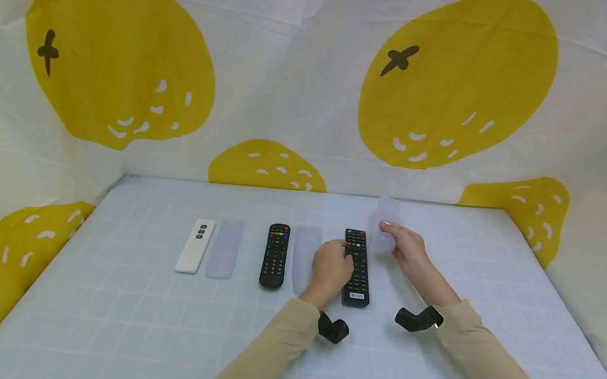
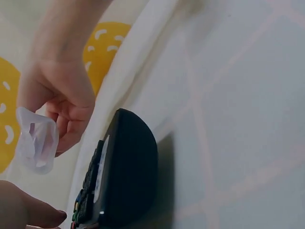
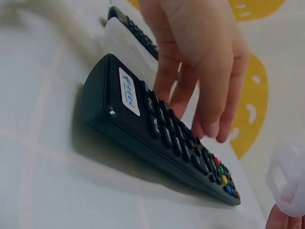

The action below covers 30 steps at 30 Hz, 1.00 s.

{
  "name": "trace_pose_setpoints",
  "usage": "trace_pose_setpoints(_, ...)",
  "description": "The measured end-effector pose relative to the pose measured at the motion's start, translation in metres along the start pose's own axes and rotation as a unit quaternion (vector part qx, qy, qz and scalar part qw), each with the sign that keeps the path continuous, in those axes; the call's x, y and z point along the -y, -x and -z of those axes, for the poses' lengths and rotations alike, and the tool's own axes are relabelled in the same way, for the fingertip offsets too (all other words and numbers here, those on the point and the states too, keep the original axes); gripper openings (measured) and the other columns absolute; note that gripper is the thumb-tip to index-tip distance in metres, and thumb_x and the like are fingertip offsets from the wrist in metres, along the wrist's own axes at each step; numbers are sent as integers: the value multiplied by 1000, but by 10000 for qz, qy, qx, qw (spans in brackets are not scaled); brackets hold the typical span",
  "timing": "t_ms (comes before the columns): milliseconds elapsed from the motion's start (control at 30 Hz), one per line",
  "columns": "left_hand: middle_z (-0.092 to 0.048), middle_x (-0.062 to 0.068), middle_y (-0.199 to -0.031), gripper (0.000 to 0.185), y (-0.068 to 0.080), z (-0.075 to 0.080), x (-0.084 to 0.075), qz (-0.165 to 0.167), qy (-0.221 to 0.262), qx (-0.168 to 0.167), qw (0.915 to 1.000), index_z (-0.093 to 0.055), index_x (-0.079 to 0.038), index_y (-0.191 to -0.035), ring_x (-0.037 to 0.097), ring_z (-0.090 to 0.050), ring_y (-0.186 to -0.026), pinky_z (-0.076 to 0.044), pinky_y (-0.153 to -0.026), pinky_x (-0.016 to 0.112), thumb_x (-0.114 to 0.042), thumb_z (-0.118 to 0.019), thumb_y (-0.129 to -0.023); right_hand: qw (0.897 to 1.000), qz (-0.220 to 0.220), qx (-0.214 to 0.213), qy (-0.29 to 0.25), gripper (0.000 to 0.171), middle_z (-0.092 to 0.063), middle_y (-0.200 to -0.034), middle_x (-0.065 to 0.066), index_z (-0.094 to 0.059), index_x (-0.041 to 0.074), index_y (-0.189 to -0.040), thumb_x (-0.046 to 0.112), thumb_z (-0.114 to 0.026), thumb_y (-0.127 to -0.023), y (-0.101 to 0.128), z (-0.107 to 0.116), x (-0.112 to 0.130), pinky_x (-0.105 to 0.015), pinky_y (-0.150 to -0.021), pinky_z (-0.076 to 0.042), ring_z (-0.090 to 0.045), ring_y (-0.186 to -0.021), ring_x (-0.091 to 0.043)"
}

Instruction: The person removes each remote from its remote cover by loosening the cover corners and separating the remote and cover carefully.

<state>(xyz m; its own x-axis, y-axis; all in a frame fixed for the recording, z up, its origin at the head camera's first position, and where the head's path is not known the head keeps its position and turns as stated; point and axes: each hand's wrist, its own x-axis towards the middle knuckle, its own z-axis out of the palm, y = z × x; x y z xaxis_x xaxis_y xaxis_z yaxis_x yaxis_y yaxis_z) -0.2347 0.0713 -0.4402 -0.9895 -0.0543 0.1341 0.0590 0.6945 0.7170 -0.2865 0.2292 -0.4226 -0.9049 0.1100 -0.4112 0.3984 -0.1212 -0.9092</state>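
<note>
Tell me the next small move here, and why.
Probably close the left hand into a grip on the right black remote and lift its top end: the right hand already holds the clear silicone cover raised beside it, while the fingers only rest on the buttons.

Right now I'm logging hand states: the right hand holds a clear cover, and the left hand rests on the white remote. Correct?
Not quite. The left hand rests on the black remote, not the white remote, as the head view shows. The right hand does hold the clear cover.
</note>
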Motion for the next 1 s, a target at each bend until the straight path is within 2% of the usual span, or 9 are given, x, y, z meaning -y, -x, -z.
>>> trace_pose_setpoints(133, -73, 8, -85, 21, -4, 2, -1, -93, 470, -303, 9984, -72, -2, -106, 17, -66, -75, -51, -64, 28, -10, -62, -89, 9998, 162, 63, -4, 51, -62, -105, 10, -48, 4, -137, 19, -65, -91, 5, 4, 0, -12, -74, -46, -53, -87, 2)
trace_pose_setpoints(267, -74, 4, -84, 18, -5, 5, -3, 157, 1293, -396, 9907, -75, -6, -99, 11, -64, -72, -47, -61, 21, -16, -64, -90, 9992, 358, 193, -40, 48, -63, -85, 17, -50, 1, -133, 17, -65, -91, 10, 8, -1, -11, -71, -47, -54, -81, 3)
trace_pose_setpoints(333, -74, 3, -83, 19, -5, 7, -4, 409, 1663, -306, 9847, -76, -8, -96, 9, -63, -71, -47, -61, 21, -22, -66, -89, 9987, 451, 240, -35, 52, -63, -81, 19, -46, -2, -137, 16, -64, -91, 12, 9, -1, -11, -70, -47, -54, -79, 4)
trace_pose_setpoints(467, -74, 4, -75, 27, -4, 9, -9, 958, 2341, 122, 9674, -77, -8, -89, 6, -62, -60, -48, -57, 20, -34, -69, -86, 9976, 619, 295, 17, 59, -63, -79, 21, -40, -6, -141, 16, -64, -91, 14, 8, -1, -11, -71, -47, -56, -80, 5)
trace_pose_setpoints(567, -73, 4, -73, 32, -4, 8, -12, 1278, 2664, 441, 9543, -77, -7, -87, 7, -62, -54, -52, -56, 20, -38, -71, -84, 9971, 690, 308, 62, 58, -64, -82, 21, -44, -4, -139, 18, -65, -91, 15, 6, -2, -11, -73, -47, -55, -85, 4)
trace_pose_setpoints(667, -74, 3, -77, 31, -5, 7, -12, 1472, 2837, 571, 9458, -77, -7, -90, 5, -64, -56, -55, -57, 20, -37, -72, -83, 9964, 753, 346, 171, 56, -62, -86, 21, -44, -3, -139, 20, -64, -92, 16, 5, -2, -11, -75, -47, -53, -89, 4)
trace_pose_setpoints(867, -75, 11, -86, 21, -6, 3, -8, 1277, 3289, 579, 9339, -75, -2, -96, 4, -64, -58, -56, -60, 19, -20, -72, -85, 9961, 787, 394, 63, 55, -62, -83, 21, -43, -3, -139, 22, -62, -94, 18, 2, 0, -12, -73, -49, -57, -85, 5)
trace_pose_setpoints(1000, -75, 13, -88, 17, -5, 4, -8, 1089, 3446, 713, 9297, -75, 0, -97, 7, -67, -63, -57, -62, 20, -12, -72, -85, 9967, 685, 398, -183, 30, -64, -80, 19, -56, 7, -120, 21, -61, -94, 18, 4, 2, -13, -71, -49, -59, -80, 4)
